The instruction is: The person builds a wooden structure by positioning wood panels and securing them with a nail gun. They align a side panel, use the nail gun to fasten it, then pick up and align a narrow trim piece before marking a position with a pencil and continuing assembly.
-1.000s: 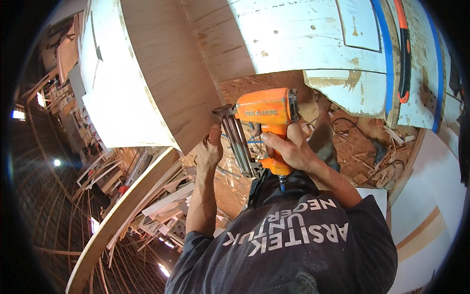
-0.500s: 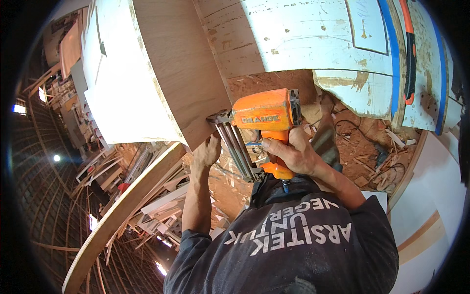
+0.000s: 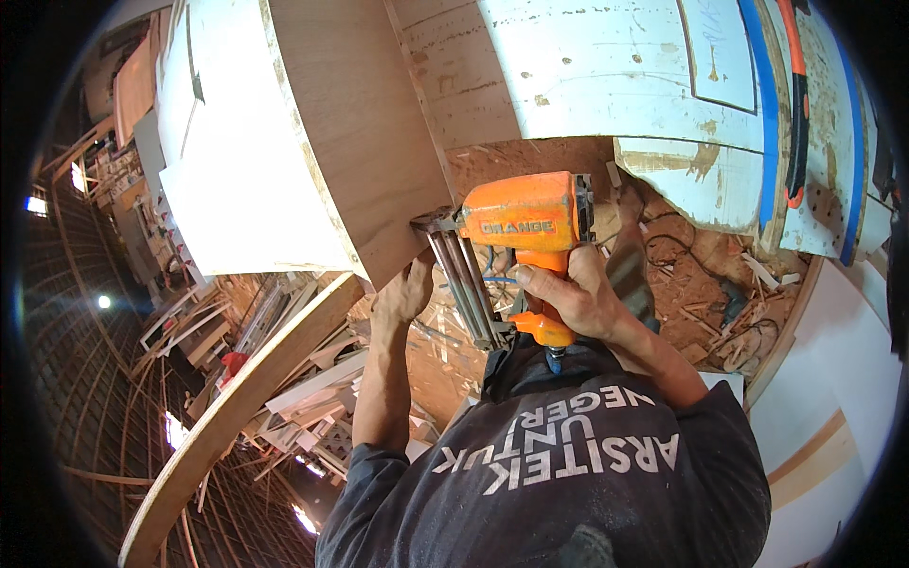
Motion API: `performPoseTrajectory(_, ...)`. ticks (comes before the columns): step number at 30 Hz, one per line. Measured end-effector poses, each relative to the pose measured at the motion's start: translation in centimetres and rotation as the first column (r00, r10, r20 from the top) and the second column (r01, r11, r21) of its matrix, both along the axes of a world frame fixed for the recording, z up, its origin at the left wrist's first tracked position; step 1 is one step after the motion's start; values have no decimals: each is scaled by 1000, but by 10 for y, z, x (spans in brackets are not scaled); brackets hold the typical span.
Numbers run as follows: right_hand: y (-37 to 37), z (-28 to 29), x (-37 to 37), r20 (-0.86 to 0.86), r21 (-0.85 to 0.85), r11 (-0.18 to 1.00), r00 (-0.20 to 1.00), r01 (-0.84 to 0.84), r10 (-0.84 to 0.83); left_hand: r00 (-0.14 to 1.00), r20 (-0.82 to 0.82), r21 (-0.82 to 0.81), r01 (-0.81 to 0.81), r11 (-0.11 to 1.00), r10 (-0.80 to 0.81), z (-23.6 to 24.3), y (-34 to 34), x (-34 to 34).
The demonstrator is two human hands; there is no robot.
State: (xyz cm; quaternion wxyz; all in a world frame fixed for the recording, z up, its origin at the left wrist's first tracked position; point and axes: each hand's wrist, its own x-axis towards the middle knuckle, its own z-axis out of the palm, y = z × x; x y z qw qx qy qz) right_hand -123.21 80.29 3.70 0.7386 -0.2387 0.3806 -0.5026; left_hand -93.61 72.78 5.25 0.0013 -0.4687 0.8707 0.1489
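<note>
My right hand (image 3: 573,298) grips an orange pneumatic nail gun (image 3: 516,208) by its handle, its long magazine angled downward on the left. The gun's nose meets a bare plywood panel (image 3: 350,142) near its inner, lower edge. My left hand (image 3: 402,289) is at the bottom edge of that panel, fingers curled against it and partly hidden behind it. The panel adjoins a white curved piece (image 3: 227,189) on the left and a marked white curved board (image 3: 606,76) above.
An orange-and-black handled tool (image 3: 795,151) lies on the white surface beside blue strips (image 3: 772,123). A curved wooden rail (image 3: 208,435) runs along the lower left, near piled offcuts (image 3: 312,407). A dark tool with a cord (image 3: 734,303) lies among floor scraps; white sheets (image 3: 833,379) are at right.
The plywood panel and white boards sit slightly higher and further right in view. The nail gun first shifted left, then back right and stays at the panel. My left hand's fingertips became more hidden.
</note>
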Motion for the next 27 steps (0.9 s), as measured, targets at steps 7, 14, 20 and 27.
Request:
performPoseTrajectory(7,-12,26,-38,15,136,977,986,164,-168,855,-130,397,-419,817,502,36,1,-31)
performPoseTrajectory(14,-46,49,-59,-75,60,932,933,358,-353,430,-822,67,-579,812,374,66,35,-60)
performPoseTrajectory(20,-52,92,-23,-56,-80,906,906,415,-419,302,-913,-53,-753,656,274,94,58,-15)
performPoseTrajectory(27,-41,193,81,20,-324,892,945,314,-325,37,-924,30,-985,169,382,117,145,186)
